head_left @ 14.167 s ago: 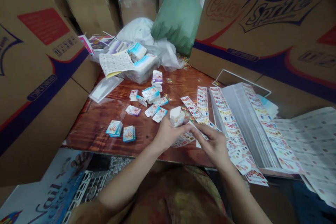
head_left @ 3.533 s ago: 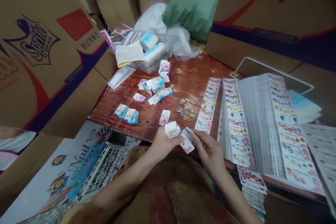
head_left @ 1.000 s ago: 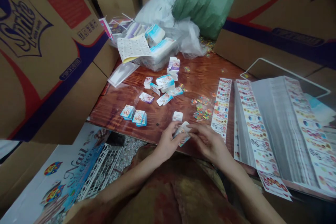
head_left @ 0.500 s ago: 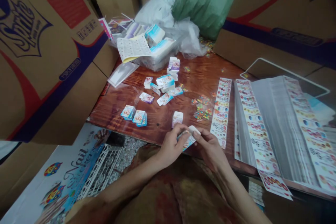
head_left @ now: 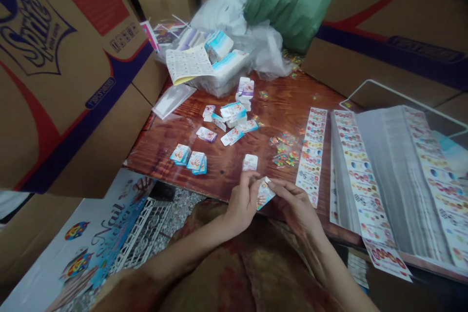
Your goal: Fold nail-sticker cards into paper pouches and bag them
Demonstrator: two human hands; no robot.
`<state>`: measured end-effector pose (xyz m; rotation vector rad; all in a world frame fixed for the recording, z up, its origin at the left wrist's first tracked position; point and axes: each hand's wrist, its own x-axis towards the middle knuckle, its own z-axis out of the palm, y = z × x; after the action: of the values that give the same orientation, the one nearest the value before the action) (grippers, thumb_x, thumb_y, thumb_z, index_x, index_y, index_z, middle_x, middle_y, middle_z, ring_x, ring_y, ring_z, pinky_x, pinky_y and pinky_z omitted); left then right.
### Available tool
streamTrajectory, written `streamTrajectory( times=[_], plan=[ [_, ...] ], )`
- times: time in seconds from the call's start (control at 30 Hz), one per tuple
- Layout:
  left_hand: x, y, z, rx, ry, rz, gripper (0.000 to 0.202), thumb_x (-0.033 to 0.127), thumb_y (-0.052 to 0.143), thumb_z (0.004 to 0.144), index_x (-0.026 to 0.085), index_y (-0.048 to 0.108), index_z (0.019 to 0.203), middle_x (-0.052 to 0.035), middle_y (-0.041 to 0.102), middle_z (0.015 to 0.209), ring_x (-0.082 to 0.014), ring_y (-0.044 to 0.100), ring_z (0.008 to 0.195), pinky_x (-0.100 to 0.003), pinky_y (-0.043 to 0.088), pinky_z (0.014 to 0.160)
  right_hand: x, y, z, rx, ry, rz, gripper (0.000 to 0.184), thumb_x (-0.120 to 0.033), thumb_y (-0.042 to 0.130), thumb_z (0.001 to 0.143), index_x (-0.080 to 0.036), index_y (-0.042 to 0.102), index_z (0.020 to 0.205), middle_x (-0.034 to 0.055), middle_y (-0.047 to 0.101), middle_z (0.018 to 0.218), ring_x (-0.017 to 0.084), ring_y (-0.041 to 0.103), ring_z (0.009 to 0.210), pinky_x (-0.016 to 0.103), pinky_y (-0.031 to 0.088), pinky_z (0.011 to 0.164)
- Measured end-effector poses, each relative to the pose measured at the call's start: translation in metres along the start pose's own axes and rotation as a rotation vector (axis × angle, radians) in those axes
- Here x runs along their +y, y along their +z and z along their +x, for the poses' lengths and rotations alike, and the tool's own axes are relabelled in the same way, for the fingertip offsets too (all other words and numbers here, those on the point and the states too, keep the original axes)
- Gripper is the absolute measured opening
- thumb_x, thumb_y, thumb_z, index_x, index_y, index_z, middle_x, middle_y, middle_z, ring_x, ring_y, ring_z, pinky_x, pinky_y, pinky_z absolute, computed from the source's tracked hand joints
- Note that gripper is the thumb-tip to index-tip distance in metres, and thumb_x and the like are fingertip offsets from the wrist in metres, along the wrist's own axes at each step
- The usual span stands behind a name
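Observation:
A small white and blue printed box [head_left: 263,196] is held between my two hands over the table's front edge. My left hand [head_left: 244,201] grips its left side, thumb and fingers closed on it. With thumb and fingertips my right hand [head_left: 295,199] pinches the upper right end, where the flap was. Just beyond my left fingers lies a small white and purple box [head_left: 250,162]. To the left sit two small stacks of blue boxes [head_left: 197,161]. Several more flat or loose boxes [head_left: 234,113] lie farther back.
Small packets of coloured pieces [head_left: 285,150] lie right of centre. A sticker strip [head_left: 313,156] and thick stacks of sticker sheets [head_left: 387,170] cover the right. Behind stands a clear plastic tub [head_left: 223,85]. Large cartons [head_left: 120,122] flank both sides of the wooden table [head_left: 168,129].
The white flap at the box's upper right end stood out before and is now folded down. My left thumb has drawn back, so more of the box's front shows.

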<state>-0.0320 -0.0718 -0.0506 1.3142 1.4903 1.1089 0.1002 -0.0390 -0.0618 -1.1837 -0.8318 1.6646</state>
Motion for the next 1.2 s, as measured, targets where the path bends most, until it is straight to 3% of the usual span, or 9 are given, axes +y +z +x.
streamTrajectory(
  times=[0.1,0.2,0.47,0.57,0.7,0.83,0.97,1.1,1.2],
  plan=[
    [0.000,0.000,0.000,0.006,-0.016,-0.031,0.018,0.032,0.036,0.095,0.019,0.044,0.106,0.0015,0.057,0.074,-0.0117,0.054,0.062,-0.023,0.041,0.061,-0.002,-0.003,-0.002,-0.010,-0.116,-0.093,0.016,-0.035,0.082,0.062,-0.025,0.076,0.073,0.0018,0.071,0.077,0.017,0.064,0.073,0.031,0.052,0.071],
    [0.000,0.000,0.001,0.039,-0.036,-0.058,0.019,0.032,0.038,0.095,0.019,0.045,0.106,0.0007,0.058,0.077,-0.0121,0.055,0.065,-0.024,0.043,0.064,-0.004,-0.006,-0.004,-0.109,-0.265,-0.239,0.010,-0.034,0.075,0.073,-0.027,0.077,0.080,0.0017,0.069,0.082,0.016,0.062,0.078,0.030,0.051,0.073],
    [-0.007,-0.013,0.000,0.065,-0.070,-0.045,0.024,0.032,0.037,0.095,0.020,0.054,0.107,-0.0044,0.065,0.099,-0.0161,0.061,0.090,-0.027,0.045,0.083,0.008,0.001,-0.005,-0.309,-0.454,-0.555,0.027,-0.038,0.053,0.090,-0.025,0.072,0.104,0.0041,0.068,0.086,0.018,0.063,0.080,0.032,0.052,0.074],
    [-0.018,-0.026,0.005,0.042,-0.048,0.022,0.023,0.031,0.043,0.093,0.020,0.056,0.108,-0.0046,0.066,0.101,-0.0175,0.061,0.092,-0.029,0.046,0.085,0.007,0.003,0.009,-0.232,-0.520,-0.651,0.027,-0.038,0.056,0.088,-0.023,0.070,0.105,0.0057,0.070,0.091,0.020,0.065,0.087,0.034,0.052,0.078],
    [-0.030,-0.049,0.020,0.201,-0.069,0.403,0.022,0.023,0.044,0.091,0.020,0.053,0.111,-0.0068,0.065,0.101,-0.0216,0.062,0.094,-0.033,0.046,0.085,-0.008,0.010,0.052,-0.070,-0.624,-0.751,0.028,-0.041,0.056,0.086,-0.021,0.069,0.099,0.0086,0.071,0.098,0.023,0.065,0.090,0.039,0.051,0.082],
    [-0.032,-0.061,0.032,0.229,-0.151,0.849,0.029,0.014,0.037,0.091,0.019,0.051,0.116,-0.0126,0.060,0.111,-0.0227,0.064,0.086,-0.032,0.048,0.074,-0.018,0.038,0.108,-0.009,-0.579,-0.864,0.027,-0.041,0.056,0.081,-0.018,0.067,0.088,0.0105,0.072,0.090,0.023,0.066,0.079,0.037,0.051,0.074],
    [-0.030,-0.056,0.031,0.183,-0.207,1.114,0.035,0.012,0.033,0.092,0.020,0.051,0.120,-0.0133,0.056,0.115,-0.0194,0.065,0.070,-0.029,0.048,0.060,-0.011,0.073,0.149,0.081,-0.536,-0.895,0.024,-0.041,0.064,0.075,-0.018,0.061,0.081,0.0091,0.069,0.073,0.024,0.064,0.070,0.038,0.049,0.070],
    [-0.026,-0.054,0.023,0.193,-0.172,1.078,0.030,0.023,0.034,0.095,0.021,0.055,0.117,-0.0130,0.056,0.115,-0.0184,0.065,0.068,-0.028,0.047,0.057,-0.007,0.088,0.154,0.102,-0.546,-0.878,0.020,-0.035,0.066,0.073,-0.019,0.056,0.079,0.0060,0.066,0.069,0.022,0.062,0.065,0.036,0.049,0.066],
    [-0.017,-0.058,0.022,0.300,-0.044,0.732,0.034,0.037,0.042,0.094,0.021,0.051,0.122,-0.0123,0.058,0.113,-0.0199,0.065,0.079,-0.028,0.048,0.064,-0.012,0.079,0.128,0.068,-0.632,-0.833,0.022,-0.038,0.060,0.079,-0.020,0.055,0.091,0.0052,0.067,0.082,0.018,0.063,0.070,0.031,0.050,0.067]
  ],
)
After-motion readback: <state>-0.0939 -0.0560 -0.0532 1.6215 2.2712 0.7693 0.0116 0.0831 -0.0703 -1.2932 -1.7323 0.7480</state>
